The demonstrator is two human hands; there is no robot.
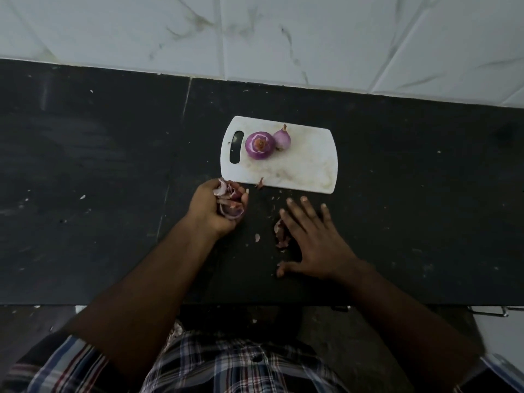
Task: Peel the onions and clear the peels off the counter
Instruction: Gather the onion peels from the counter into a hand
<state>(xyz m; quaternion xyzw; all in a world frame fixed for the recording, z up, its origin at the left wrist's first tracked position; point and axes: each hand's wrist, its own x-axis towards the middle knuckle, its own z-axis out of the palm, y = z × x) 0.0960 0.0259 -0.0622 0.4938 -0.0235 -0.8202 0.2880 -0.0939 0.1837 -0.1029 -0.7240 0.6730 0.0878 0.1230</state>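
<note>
Gripping peels (pixel 229 204) in left hand (pixel 215 208); more peels just beside flat right hand (pixel 314 239).

I have only one view to work from, a wide-angle camera on the person's head. It looks forward and steeply down, close over the hands, so the left hand (pixel 215 207) and right hand (pixel 312 239) sit mid-frame. The dark tabletop (pixel 99 165) runs beyond them to the tiled wall (pixel 283 38); a checked shirt (pixel 226 361) fills the bottom edge.
</note>
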